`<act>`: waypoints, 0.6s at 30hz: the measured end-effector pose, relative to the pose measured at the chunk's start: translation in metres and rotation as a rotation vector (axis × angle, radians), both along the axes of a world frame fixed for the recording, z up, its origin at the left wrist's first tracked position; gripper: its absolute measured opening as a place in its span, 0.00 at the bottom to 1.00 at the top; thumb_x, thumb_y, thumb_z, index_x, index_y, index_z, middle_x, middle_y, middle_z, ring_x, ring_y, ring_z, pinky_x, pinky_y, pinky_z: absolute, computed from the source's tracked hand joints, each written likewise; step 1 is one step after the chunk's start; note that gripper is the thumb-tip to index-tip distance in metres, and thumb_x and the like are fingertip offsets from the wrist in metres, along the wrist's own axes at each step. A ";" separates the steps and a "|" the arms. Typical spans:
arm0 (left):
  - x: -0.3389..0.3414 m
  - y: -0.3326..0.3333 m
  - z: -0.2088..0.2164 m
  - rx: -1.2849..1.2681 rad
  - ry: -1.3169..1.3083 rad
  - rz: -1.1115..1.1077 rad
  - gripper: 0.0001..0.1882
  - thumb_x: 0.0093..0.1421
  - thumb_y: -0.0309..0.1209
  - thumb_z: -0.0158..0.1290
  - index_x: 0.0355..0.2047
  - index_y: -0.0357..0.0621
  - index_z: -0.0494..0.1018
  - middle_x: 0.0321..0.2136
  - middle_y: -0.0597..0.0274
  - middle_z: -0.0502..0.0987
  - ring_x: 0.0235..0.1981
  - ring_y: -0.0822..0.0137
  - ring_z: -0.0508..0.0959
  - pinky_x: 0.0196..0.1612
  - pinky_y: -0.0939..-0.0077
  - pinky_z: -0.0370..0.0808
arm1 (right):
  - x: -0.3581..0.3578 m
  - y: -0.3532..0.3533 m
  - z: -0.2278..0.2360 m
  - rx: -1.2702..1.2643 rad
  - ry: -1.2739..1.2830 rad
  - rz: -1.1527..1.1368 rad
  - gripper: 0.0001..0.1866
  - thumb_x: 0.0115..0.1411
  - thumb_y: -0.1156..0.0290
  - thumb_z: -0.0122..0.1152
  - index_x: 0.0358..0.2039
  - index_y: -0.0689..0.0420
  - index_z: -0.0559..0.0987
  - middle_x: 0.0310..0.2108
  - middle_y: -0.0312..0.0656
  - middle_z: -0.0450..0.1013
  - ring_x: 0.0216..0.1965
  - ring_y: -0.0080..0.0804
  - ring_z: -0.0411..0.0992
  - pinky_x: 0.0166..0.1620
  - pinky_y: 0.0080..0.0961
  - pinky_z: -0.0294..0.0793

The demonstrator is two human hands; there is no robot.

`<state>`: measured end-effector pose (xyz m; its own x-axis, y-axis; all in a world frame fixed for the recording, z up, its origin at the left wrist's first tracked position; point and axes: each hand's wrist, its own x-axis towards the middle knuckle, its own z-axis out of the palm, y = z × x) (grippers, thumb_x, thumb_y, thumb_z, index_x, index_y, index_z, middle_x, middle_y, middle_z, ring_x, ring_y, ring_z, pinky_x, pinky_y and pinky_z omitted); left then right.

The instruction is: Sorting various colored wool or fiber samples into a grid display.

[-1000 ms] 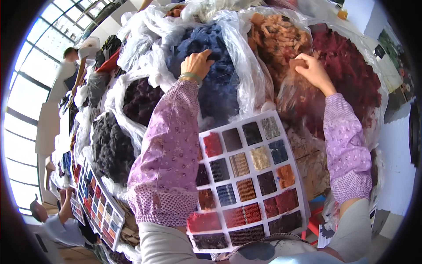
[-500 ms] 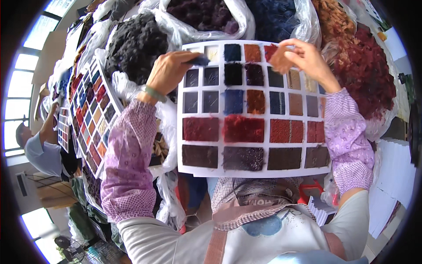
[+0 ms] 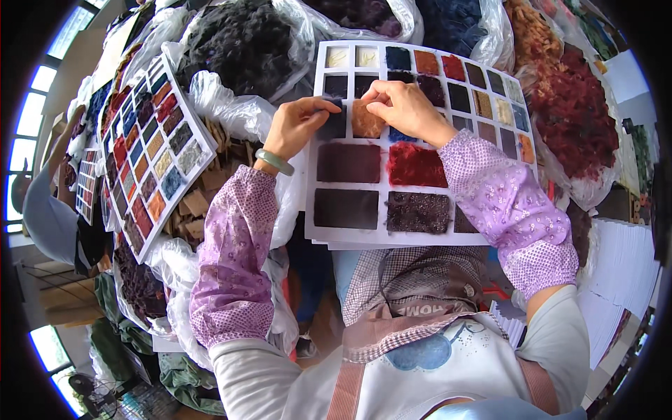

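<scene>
A white sample board [image 3: 337,235] with rows of coloured fibre swatches lies across my lap. Between the thumb and fingers of my right hand [image 3: 407,106], closed in a pinch, is an orange-brown fibre tuft [image 3: 367,122], held against the board's upper-middle part. My left hand [image 3: 297,127], a bangle on its wrist, pinches a dark blue fibre tuft [image 3: 333,109] close by, over the left edge of the board. Below the hands are a maroon swatch [image 3: 348,163] and a bright red swatch [image 3: 414,166]. My right hand and sleeve hide several swatches.
Another swatch board [image 3: 204,150] leans at the left. Plastic bags of black fibre [image 3: 241,49], navy fibre [image 3: 448,28] and dark red fibre [image 3: 574,112] stand beyond the board. White sheets [image 3: 616,259] are stacked at the right. Another person [image 3: 52,213] is at the far left.
My right hand has brought the orange-brown tuft left and down, from the board's upper right to beside my left hand. In the picture the board sits farther right and higher.
</scene>
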<state>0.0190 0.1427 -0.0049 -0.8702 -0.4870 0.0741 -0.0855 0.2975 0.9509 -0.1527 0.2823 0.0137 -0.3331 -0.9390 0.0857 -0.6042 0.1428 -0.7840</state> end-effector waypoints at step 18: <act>0.012 0.006 0.013 -0.962 -0.186 -0.152 0.14 0.49 0.30 0.51 0.39 0.50 0.73 0.43 0.66 0.72 0.49 0.60 0.67 0.47 0.62 0.64 | -0.047 -0.052 0.027 0.001 0.522 0.383 0.07 0.48 0.65 0.52 0.23 0.52 0.77 0.22 0.46 0.73 0.26 0.45 0.73 0.31 0.38 0.72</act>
<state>0.0313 0.1491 0.0085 -0.9563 -0.1733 0.2355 -0.1058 0.9559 0.2738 -0.1996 0.2306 0.0409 0.1112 -0.9832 0.1447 -0.9140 -0.1583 -0.3736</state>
